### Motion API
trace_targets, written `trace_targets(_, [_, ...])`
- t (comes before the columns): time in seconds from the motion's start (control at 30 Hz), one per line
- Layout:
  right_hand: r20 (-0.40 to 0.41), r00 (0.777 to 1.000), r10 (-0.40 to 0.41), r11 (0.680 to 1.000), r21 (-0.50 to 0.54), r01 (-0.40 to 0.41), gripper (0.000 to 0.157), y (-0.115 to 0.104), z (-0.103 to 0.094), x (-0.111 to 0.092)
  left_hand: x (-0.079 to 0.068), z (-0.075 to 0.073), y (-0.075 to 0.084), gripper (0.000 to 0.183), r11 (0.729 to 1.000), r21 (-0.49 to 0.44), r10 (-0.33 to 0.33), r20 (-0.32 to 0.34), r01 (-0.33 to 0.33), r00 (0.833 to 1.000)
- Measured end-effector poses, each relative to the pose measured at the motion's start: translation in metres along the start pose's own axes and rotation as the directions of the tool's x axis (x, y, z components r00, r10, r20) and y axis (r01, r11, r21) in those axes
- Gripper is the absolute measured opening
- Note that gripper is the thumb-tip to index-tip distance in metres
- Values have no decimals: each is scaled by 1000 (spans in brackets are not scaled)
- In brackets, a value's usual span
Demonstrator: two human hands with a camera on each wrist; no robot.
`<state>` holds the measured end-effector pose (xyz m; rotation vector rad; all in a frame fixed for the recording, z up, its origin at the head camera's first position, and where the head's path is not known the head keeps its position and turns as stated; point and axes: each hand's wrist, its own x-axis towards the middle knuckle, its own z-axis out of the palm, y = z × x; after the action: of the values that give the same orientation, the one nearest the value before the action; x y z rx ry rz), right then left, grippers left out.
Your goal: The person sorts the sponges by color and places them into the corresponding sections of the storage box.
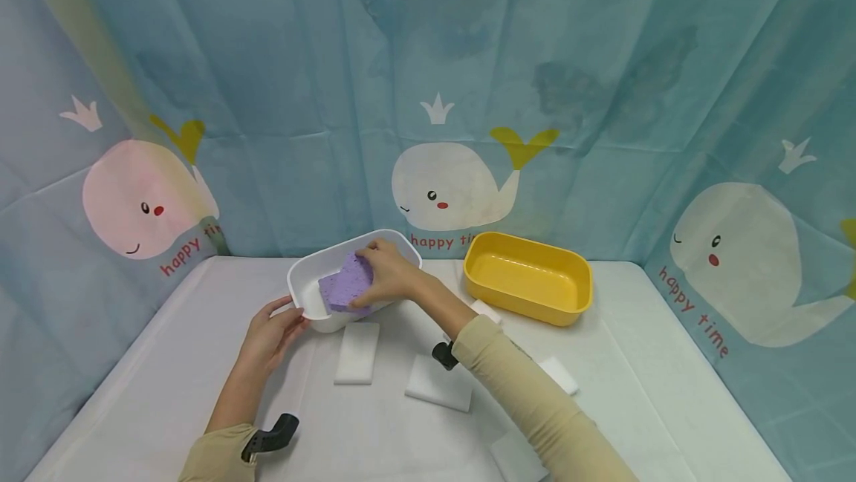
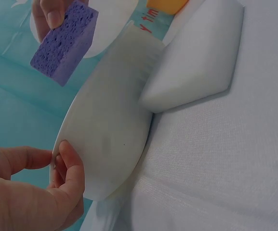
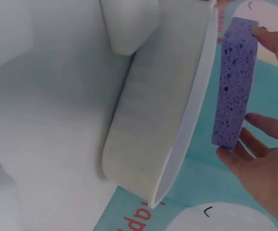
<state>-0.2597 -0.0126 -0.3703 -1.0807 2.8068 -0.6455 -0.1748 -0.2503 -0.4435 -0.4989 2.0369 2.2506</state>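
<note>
My right hand point(image 1: 391, 274) pinches a purple sponge point(image 3: 236, 82) by its ends, between thumb and fingers. The sponge is held up over the white plastic basin point(image 1: 304, 270), apart from its rim in both wrist views. In the head view, more purple sponge point(image 1: 331, 292) shows to the left of the held part, over the basin's floor; I cannot tell if it is a second one. My left hand point(image 1: 269, 337) pinches the basin's near left rim, thumb and fingers on either side of the wall point(image 2: 100, 139).
A yellow basin point(image 1: 528, 281) stands at the back right. Several white foam blocks lie on the white table, one point(image 1: 357, 353) right in front of the white basin, another point(image 1: 439, 382) to its right. A blue whale-print curtain point(image 1: 301, 96) hangs behind and along the sides.
</note>
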Motion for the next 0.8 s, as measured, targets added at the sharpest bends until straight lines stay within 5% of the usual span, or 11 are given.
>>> trace_targets(0.8, [31, 999, -31, 999, -22, 31, 92, -8, 7, 34, 2, 0, 1, 68, 1000, -26, -12, 4, 13, 1000])
